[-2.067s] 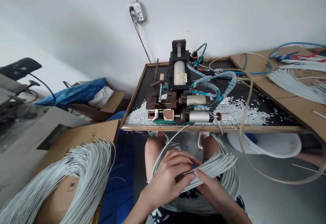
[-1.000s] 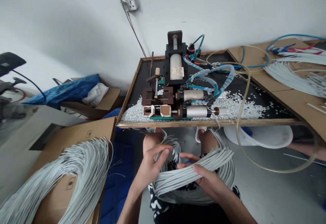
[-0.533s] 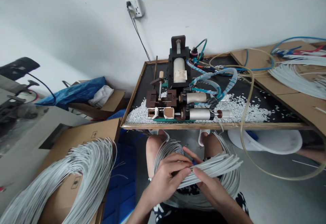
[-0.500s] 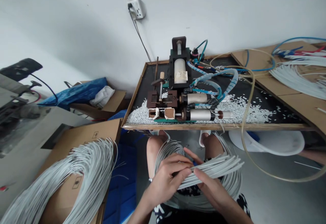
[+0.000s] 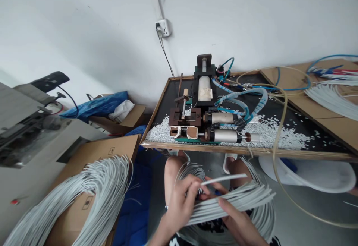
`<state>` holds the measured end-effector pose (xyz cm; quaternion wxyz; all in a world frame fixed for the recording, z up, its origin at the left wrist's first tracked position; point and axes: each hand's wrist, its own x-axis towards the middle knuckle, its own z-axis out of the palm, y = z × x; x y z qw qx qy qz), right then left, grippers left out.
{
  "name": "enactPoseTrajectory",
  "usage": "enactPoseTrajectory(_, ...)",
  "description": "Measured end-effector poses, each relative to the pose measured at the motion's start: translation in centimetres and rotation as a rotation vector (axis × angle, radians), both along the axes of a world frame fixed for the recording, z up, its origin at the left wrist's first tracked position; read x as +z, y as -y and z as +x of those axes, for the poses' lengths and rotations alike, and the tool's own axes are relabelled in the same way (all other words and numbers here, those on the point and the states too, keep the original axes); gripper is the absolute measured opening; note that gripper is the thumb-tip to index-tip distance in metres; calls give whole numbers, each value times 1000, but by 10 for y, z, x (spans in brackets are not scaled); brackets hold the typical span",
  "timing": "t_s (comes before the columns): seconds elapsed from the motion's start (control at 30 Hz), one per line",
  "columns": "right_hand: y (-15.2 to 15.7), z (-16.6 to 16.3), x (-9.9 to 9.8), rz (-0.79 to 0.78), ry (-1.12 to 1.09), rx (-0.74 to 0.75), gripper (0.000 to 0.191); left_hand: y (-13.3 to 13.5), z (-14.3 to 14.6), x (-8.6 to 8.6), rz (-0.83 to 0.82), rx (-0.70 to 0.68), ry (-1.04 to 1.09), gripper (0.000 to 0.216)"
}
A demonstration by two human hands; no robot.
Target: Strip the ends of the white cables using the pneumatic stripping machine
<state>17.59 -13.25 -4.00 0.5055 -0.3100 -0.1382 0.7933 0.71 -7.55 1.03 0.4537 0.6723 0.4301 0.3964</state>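
My left hand (image 5: pixel 182 200) is pinched on a few white wires (image 5: pixel 226 178), which stand apart above the rest and point right. Below them, a thick bundle of white wires (image 5: pixel 246 198) lies over my lap, its cut ends fanned out to the right. My right hand (image 5: pixel 236 216) is closed around this bundle, thumb on top. The wires loop back in a coil (image 5: pixel 265 220) around my knees. In front of my knees, a stripping machine (image 5: pixel 205 115) with air cylinders sits on the bench, several white scraps around it.
A large coil of white wires (image 5: pixel 109 179) rests on cardboard (image 5: pixel 123 147) to the left, beside a grey machine (image 5: pixel 30 145). A clear hose (image 5: pixel 275 153) hangs over the bench's wooden edge (image 5: pixel 279 153). Under the bench stands a white tub (image 5: pixel 321 182).
My left hand has drawn a few wires up and away from the bundle. My right hand keeps hold of the rest. The view has shifted, so the bench appears lower and farther right.
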Motion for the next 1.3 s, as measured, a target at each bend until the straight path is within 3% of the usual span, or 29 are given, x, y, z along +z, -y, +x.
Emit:
enactPoseTrajectory(0.1,1,2,5,-23,19,25,49,-13,-9,4,-116,225,287,43)
enactPoseTrajectory(0.2,1,3,6,-35,23,32,49,-32,-16,15,-197,290,420,46)
enactPoseTrajectory(0.4,1,3,-2,-18,22,53,51,-62,-12,22,-221,327,413,52)
enactPoseTrajectory(0.9,0,3,-7,-41,71,26,49,-88,2,-23,-162,471,354,31)
enactPoseTrajectory(1.3,0,4,0,-39,73,15,47,-92,3,-16,-173,484,363,34)
